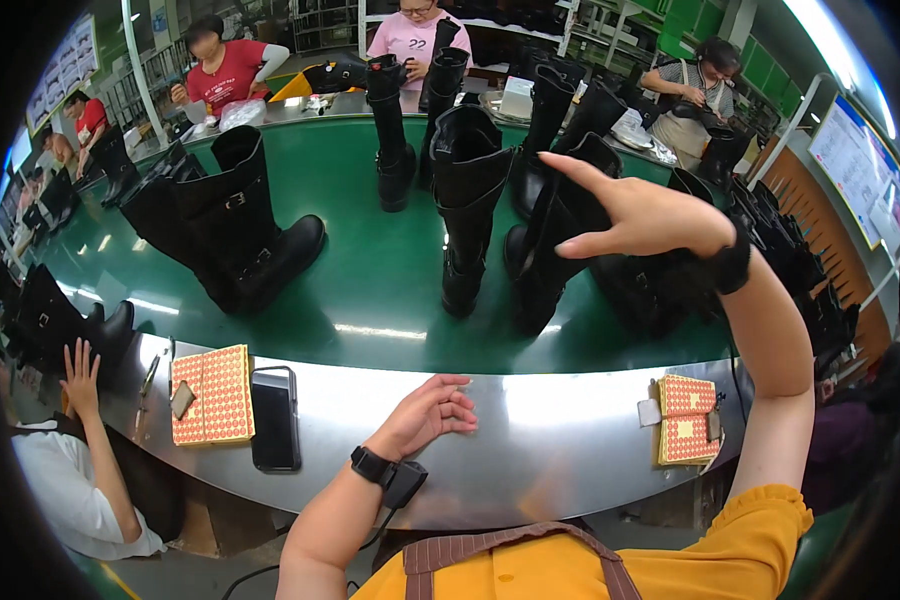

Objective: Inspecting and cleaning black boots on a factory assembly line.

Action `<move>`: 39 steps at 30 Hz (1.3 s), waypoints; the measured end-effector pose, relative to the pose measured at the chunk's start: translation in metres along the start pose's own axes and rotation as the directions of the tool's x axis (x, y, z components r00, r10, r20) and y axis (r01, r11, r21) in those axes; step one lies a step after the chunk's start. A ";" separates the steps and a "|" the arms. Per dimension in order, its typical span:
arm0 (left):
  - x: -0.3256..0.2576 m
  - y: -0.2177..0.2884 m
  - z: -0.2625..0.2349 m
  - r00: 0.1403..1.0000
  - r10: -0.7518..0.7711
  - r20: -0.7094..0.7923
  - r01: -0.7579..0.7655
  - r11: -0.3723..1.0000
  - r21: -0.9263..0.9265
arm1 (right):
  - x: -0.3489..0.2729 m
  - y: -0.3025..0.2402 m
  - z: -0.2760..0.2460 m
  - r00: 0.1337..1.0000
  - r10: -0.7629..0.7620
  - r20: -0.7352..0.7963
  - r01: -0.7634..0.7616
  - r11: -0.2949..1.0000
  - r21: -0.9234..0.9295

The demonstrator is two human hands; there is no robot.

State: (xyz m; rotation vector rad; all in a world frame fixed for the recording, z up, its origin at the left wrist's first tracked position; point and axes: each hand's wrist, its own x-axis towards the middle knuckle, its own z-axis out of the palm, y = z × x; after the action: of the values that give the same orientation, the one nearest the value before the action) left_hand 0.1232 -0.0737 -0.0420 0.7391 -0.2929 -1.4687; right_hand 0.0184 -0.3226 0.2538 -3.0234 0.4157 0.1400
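The right hand (635, 215) is reaching over the green conveyor belt (370, 270), grip apart, just short of a tall black boot (555, 235). The left hand (432, 410) is resting empty, grip apart, on the steel desk (530, 440).

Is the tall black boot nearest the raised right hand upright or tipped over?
Upright. The boot stands on its sole on the green belt, shaft pointing up, just below the right hand.

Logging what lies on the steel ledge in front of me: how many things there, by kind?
Orange dotted sheet stacks: 2 (second)
Black phone: 1
Left hand resting there: 1
Total: 4
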 end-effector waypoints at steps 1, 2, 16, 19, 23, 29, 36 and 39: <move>0.000 0.000 0.000 1.000 0.002 0.008 -0.002 1.000 0.009 | 0.004 -0.009 0.002 1.000 -0.026 -0.002 0.026 0.997 0.073; 0.000 0.000 0.000 1.000 -0.007 -0.001 0.007 1.000 0.014 | 0.012 -0.017 0.003 0.998 -0.035 -0.046 0.039 0.994 0.097; -0.007 -0.005 0.019 0.995 0.101 -0.014 -0.095 0.968 0.232 | 0.022 -0.024 0.035 0.803 0.027 -0.595 0.137 0.963 0.230; -0.018 -0.004 0.057 0.692 0.719 -0.060 -0.347 0.404 0.847 | -0.042 -0.039 0.017 0.753 -0.087 -0.652 0.267 0.946 0.182; -0.035 -0.005 0.102 0.475 0.823 0.311 -0.492 -0.044 0.869 | -0.133 -0.081 0.020 0.748 -0.115 -0.654 0.293 0.941 0.169; -0.040 -0.029 0.115 0.611 0.767 0.195 -0.425 0.109 0.899 | -0.185 -0.092 0.048 0.703 -0.187 -0.686 0.345 0.933 0.100; -0.067 -0.033 0.083 0.618 0.781 0.089 -0.660 0.454 0.598 | -0.225 -0.049 0.053 0.615 -0.164 -0.771 0.221 0.975 -0.031; -0.072 -0.031 0.084 0.597 0.802 0.010 -0.604 0.441 0.663 | -0.253 -0.035 0.080 0.574 -0.190 -0.797 0.166 0.979 -0.114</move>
State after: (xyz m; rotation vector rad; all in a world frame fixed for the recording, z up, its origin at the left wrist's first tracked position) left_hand 0.0399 -0.0253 0.0200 1.1677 -0.7661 -0.3693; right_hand -0.2211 -0.2137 0.2027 -2.9234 0.1287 -1.3063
